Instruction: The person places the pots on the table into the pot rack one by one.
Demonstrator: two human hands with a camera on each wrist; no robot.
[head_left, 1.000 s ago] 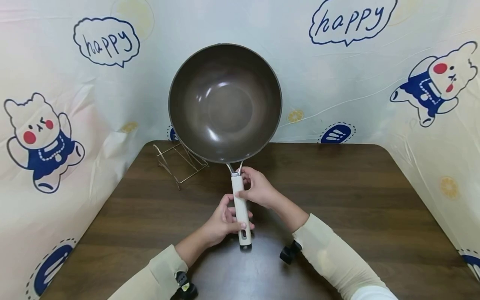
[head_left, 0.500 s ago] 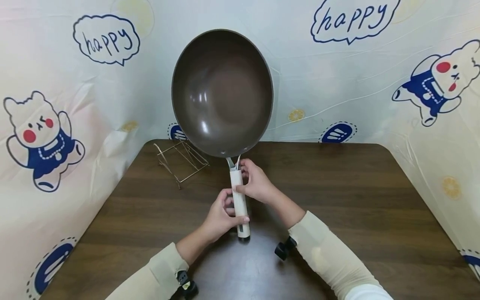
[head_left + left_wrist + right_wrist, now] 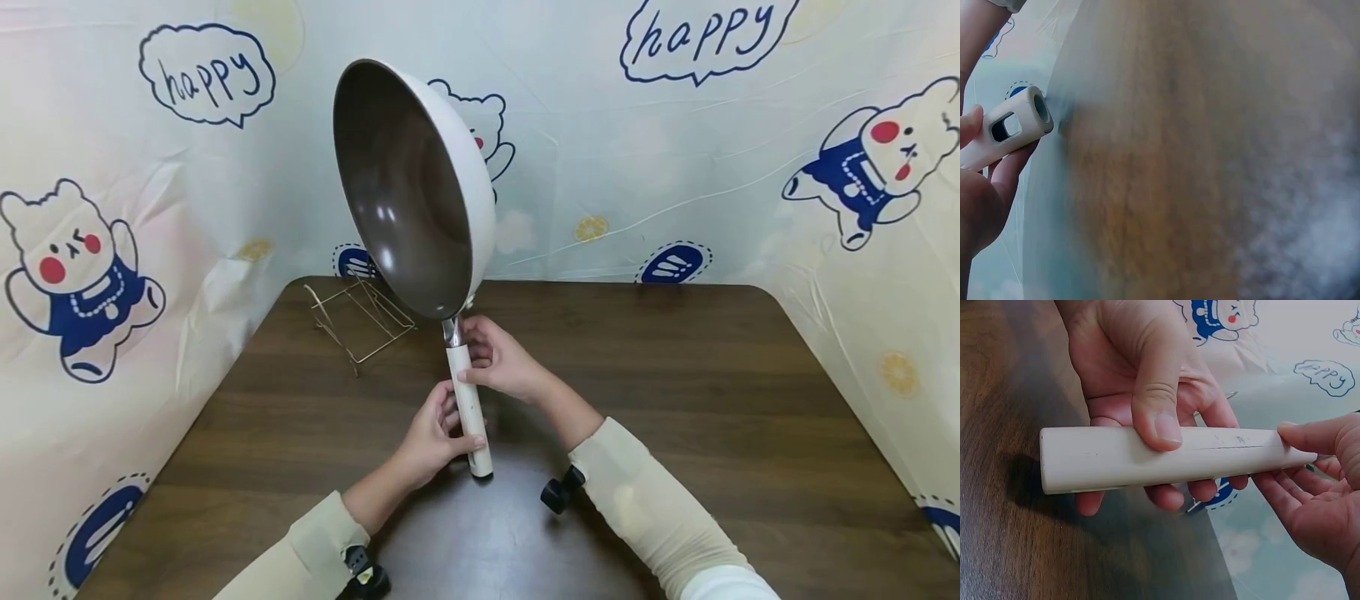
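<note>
A deep frying pan (image 3: 405,192) with a brown inside, white outside and white handle (image 3: 467,400) is held upright above the table. Its bowl is turned so the opening faces left and part of the white outside shows. My left hand (image 3: 431,437) grips the lower handle, thumb across the front and fingers behind it. Higher up, near the metal neck, my right hand (image 3: 506,362) pinches the handle from the right. In the right wrist view the left thumb lies on the handle (image 3: 1097,456). The handle's end with its hanging slot (image 3: 1009,127) shows in the left wrist view.
A thin wire rack (image 3: 360,321) stands at the back left of the brown wooden table (image 3: 675,400), behind and left of the handle. A printed cloth (image 3: 585,150) hangs around the table's back and sides.
The pan has rotated about its handle, from facing me to facing left, so its white outside now shows. It also rose slightly at first. Both hands keep their hold on the handle.
</note>
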